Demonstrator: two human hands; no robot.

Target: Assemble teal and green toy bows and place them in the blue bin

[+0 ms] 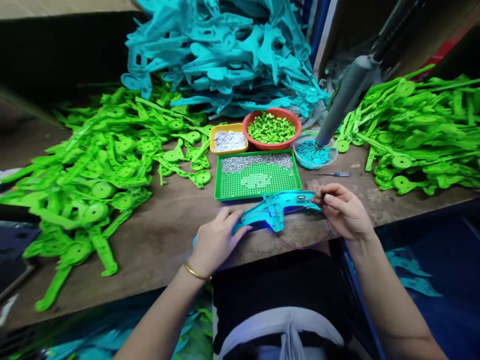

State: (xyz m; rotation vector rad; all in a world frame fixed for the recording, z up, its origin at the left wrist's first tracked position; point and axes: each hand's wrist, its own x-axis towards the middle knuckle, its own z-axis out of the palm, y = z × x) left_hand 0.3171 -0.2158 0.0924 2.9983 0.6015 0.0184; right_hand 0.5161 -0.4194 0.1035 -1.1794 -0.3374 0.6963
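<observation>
A turquoise plastic toy shell [275, 209] lies on the wooden table's near edge, with thin red wires [300, 246] trailing from it. My left hand [215, 240] rests flat on the shell's left end, fingers stretched over it. My right hand [343, 209] is at the shell's right end, fingertips pinched together on a small dark part at the shell; what it is I cannot make out.
Just beyond stands a green tray [258, 192] of small metal screws. Behind it are a yellow dish [228, 140], an orange bowl [272, 129] of green bits and a clear bowl [314, 152]. Green parts [108, 165] [420, 130] and turquoise parts [225, 55] are heaped around. A grey hanging tool [347, 97] and a small screwdriver [335, 174] sit at right.
</observation>
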